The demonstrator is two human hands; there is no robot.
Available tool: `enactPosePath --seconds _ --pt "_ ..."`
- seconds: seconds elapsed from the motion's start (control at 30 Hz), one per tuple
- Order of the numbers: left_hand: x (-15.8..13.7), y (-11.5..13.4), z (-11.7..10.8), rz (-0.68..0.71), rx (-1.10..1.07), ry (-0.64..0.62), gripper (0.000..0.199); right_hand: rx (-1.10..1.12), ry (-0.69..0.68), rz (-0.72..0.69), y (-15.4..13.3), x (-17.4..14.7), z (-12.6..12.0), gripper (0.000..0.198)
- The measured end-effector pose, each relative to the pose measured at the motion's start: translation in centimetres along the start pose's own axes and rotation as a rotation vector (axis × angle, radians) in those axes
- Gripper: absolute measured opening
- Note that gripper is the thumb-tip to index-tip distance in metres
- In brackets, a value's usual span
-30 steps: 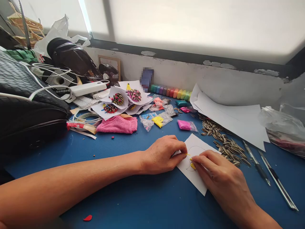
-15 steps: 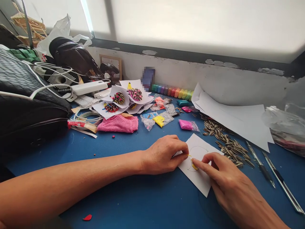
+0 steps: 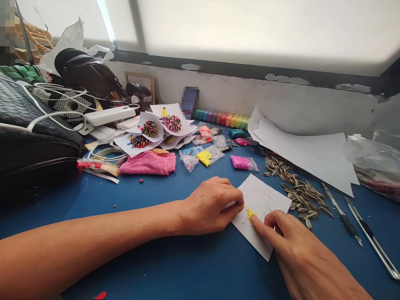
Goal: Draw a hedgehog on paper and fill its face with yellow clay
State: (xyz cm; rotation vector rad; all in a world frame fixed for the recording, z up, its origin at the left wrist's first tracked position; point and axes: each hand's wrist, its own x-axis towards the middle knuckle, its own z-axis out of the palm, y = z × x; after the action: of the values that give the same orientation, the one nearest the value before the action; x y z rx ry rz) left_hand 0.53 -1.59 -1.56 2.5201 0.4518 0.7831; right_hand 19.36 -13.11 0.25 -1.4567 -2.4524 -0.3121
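A small white paper card (image 3: 256, 241) lies on the blue tabletop, with a rounded outline drawn in thin dark line. A lump of yellow modelling clay (image 3: 250, 213) sits on the card inside the outline, with a thin strand reaching left. My left hand (image 3: 215, 205) is closed in a pinch on the strand's end at the card's left edge. My right hand (image 3: 290, 237) presses a fingertip onto the lump. Its other fingers are curled over the card's right side and partly hidden.
Sunflower seeds (image 3: 303, 193), pens (image 3: 342, 212) and large white sheets (image 3: 300, 146) lie to the right. Clay packets (image 3: 240, 162), a pink cloth (image 3: 148, 162) and seed-decorated papers (image 3: 148, 143) are behind. A black bag (image 3: 37, 146) stands left; a red scrap (image 3: 100, 295) lies near the front.
The view has shifted slightly. My right fingertip has moved a little down along the clay, leaving more of the yellow showing. My left hand keeps its pinch on the strand.
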Motion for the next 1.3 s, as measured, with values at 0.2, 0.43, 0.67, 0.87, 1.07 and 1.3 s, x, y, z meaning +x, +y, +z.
enactPosePath --seconds 0.2,0.43,0.67,0.87,1.07,1.3 --pt "0.0 0.0 0.0 0.000 0.014 0.000 0.013 0.000 0.014 -0.019 0.2 -0.2 -0.3 0.038" --pt "-0.1 0.1 0.1 0.011 0.068 -0.006 0.013 0.012 -0.036 -0.064 1.4 -0.8 -1.0 0.042" --pt "-0.1 0.1 0.1 0.015 0.083 -0.015 0.014 -0.034 -0.072 -0.012 0.6 -0.7 -0.5 0.039" --pt "-0.1 0.0 0.2 0.022 0.095 -0.022 0.013 -0.009 -0.118 0.030 -0.4 -0.7 0.6 0.039" --pt "0.1 -0.1 0.1 0.021 0.105 -0.032 0.012 -0.052 -0.090 0.012 -1.2 -1.2 1.4 0.044" --pt "0.0 0.1 0.0 0.017 0.119 -0.052 0.012 -0.141 -0.029 -0.046 -1.9 -1.2 1.8 0.039"
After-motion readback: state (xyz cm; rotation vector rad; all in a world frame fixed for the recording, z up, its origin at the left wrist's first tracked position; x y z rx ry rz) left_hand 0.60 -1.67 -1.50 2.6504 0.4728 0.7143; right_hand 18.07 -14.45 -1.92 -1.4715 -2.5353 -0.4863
